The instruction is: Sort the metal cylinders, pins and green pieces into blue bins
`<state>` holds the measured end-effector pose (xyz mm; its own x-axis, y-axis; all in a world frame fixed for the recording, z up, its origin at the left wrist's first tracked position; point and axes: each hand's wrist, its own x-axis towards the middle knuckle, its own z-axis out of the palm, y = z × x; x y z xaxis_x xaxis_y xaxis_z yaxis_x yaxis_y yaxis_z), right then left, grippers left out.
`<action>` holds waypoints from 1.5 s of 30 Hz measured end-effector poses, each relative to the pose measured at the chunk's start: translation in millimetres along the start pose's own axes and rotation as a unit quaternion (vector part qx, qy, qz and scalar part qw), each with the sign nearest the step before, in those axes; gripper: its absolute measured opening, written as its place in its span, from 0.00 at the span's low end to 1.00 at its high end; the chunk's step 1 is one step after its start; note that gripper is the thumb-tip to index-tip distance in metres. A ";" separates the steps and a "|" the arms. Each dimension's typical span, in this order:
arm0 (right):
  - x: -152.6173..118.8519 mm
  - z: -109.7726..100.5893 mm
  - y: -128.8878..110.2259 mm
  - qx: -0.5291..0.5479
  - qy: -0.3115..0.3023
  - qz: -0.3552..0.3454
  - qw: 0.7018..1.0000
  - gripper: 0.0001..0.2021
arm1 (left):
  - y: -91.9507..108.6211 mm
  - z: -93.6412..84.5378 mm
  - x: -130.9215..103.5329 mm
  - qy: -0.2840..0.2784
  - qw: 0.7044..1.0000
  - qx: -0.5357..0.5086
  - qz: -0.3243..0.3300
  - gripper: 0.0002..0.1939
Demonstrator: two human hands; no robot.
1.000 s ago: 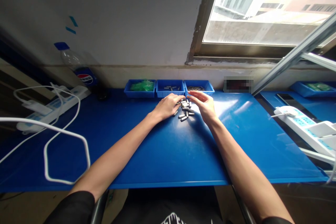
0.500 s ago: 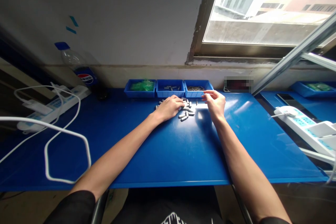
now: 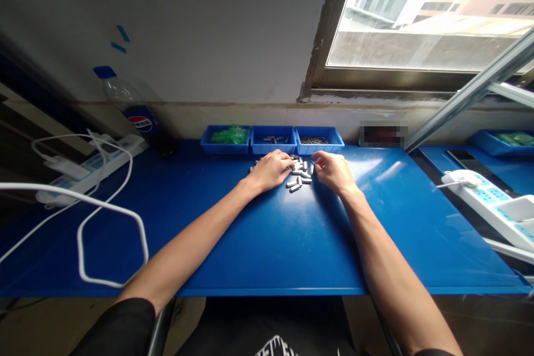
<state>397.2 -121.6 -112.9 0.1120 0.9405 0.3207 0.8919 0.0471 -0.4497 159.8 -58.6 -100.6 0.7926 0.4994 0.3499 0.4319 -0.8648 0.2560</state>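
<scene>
Several small grey metal pieces (image 3: 295,187) lie in a loose pile on the blue table (image 3: 258,245). My left hand (image 3: 272,171) rests over the pile's left part, its fingers curled at the pieces; what they hold, if anything, is hidden. Just right of the pile, my right hand (image 3: 332,169) is low over the table, thumb and forefinger pinched together by a small dark pin. Behind the hands stand three blue bins: one with green bags (image 3: 228,135), a middle one with grey pieces (image 3: 273,139), and a right one with thin metal pins (image 3: 314,140).
A cola bottle (image 3: 136,108) stands at the back left, near a power strip (image 3: 89,172) and a looping white cable (image 3: 139,222). Right of the table are a metal frame bar (image 3: 471,89), another power strip (image 3: 488,197) and a blue bin (image 3: 507,150).
My right hand has moved left and down to the table beside the pile, and its fingers have closed around the spot where the small pin lay. My left hand stays at the pile.
</scene>
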 end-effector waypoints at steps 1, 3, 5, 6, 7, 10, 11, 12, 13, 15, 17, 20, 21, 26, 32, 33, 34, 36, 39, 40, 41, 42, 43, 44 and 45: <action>-1.1 -2.3 -0.8 0.007 -0.002 0.004 1.000 0.19 | 0.7 -0.4 -0.1 0.001 1.000 -0.001 0.000 0.12; -2.5 -5.7 -2.8 0.049 0.001 0.009 0.999 0.20 | 1.3 -1.3 0.1 0.001 1.000 -0.003 -0.002 0.12; -1.6 -6.7 -5.5 0.130 0.015 0.004 0.991 0.17 | 0.4 -2.0 0.3 -0.002 1.000 -0.003 -0.006 0.12; 0.2 -6.3 -7.2 0.172 0.030 -0.005 0.985 0.15 | -0.5 -2.4 0.4 -0.005 1.000 -0.004 -0.009 0.12; 2.9 -5.3 -9.3 0.207 0.053 -0.016 0.977 0.12 | -1.4 -2.7 0.5 -0.010 1.000 -0.006 -0.010 0.12; 14.5 0.4 -16.8 0.232 0.171 -0.038 0.957 0.09 | -3.7 -3.5 0.6 -0.028 1.000 -0.006 -0.005 0.12; 18.2 2.7 -19.4 0.221 0.213 -0.033 0.951 0.10 | -4.0 -3.7 0.5 -0.032 0.999 -0.001 -0.001 0.12; 21.0 5.1 -21.7 0.203 0.236 -0.030 0.950 0.12 | -4.0 -3.7 0.5 -0.036 0.999 0.008 0.003 0.12; 22.6 7.4 -23.8 0.181 0.246 -0.028 0.952 0.13 | -3.8 -3.7 0.5 -0.039 0.999 0.018 0.007 0.12; 22.0 11.0 -26.9 0.140 0.244 -0.031 0.959 0.15 | -3.0 -3.4 0.7 -0.043 0.998 0.039 0.011 0.12; 17.4 12.6 -28.5 0.127 0.237 -0.038 0.963 0.16 | -2.1 -2.9 1.0 -0.047 0.997 0.058 0.009 0.11; 8.9 10.9 -29.2 0.141 0.231 -0.042 0.962 0.16 | -1.3 -2.1 1.5 -0.050 0.995 0.082 0.004 0.09; 6.6 9.5 -29.1 0.150 0.227 -0.040 0.962 0.15 | -1.3 -2.0 1.6 -0.049 0.995 0.087 0.004 0.09; 0.0 3.3 -29.6 0.219 0.164 -0.006 0.962 0.12 | -2.4 -3.2 2.0 0.018 0.999 0.031 0.005 0.10; -3.2 6.1 -35.1 0.270 0.107 0.006 0.957 0.11 | 0.4 -10.4 4.9 0.166 0.961 -0.201 -0.095 0.01; -3.4 6.5 -36.5 0.279 0.096 0.007 0.956 0.12 | 0.8 -12.0 5.6 0.171 0.948 -0.245 -0.110 0.01; -3.6 6.7 -37.8 0.293 0.080 0.010 0.953 0.14 | 1.0 -13.5 6.1 0.169 0.935 -0.286 -0.121 0.03; -3.9 5.8 -40.3 0.344 0.037 0.021 0.938 0.18 | 0.5 -16.2 6.9 0.151 0.913 -0.357 -0.126 0.06; -4.3 2.9 -42.5 0.440 -0.020 0.049 0.896 0.21 | -1.0 -19.1 7.1 0.115 0.893 -0.417 -0.123 0.10; -4.4 2.0 -42.6 0.463 -0.028 0.055 0.884 0.21 | -1.4 -19.8 7.1 0.105 0.890 -0.426 -0.123 0.10; -4.5 1.3 -42.5 0.478 -0.030 0.060 0.876 0.20 | -1.5 -20.4 7.0 0.098 0.888 -0.431 -0.125 0.10; -4.5 0.8 -42.2 0.488 -0.030 0.063 0.870 0.19 | -1.5 -20.9 6.9 0.093 0.887 -0.434 -0.127 0.10; -4.4 0.4 -41.7 0.494 -0.033 0.067 0.866 0.19 | -1.3 -21.3 6.8 0.091 0.887 -0.433 -0.129 0.10; -4.4 0.3 -41.4 0.500 -0.037 0.071 0.862 0.18 | -1.0 -21.7 6.8 0.090 0.888 -0.431 -0.131 0.10; -4.3 0.2 -41.1 0.507 -0.044 0.076 0.858 0.18 | -0.6 -21.9 6.7 0.090 0.890 -0.427 -0.133 0.09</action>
<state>360.0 -127.5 -96.0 0.1196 0.9814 0.1503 0.0264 0.1482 -0.9886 155.4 -53.6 -78.7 0.5961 0.7475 0.2929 0.0495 -0.3984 0.9159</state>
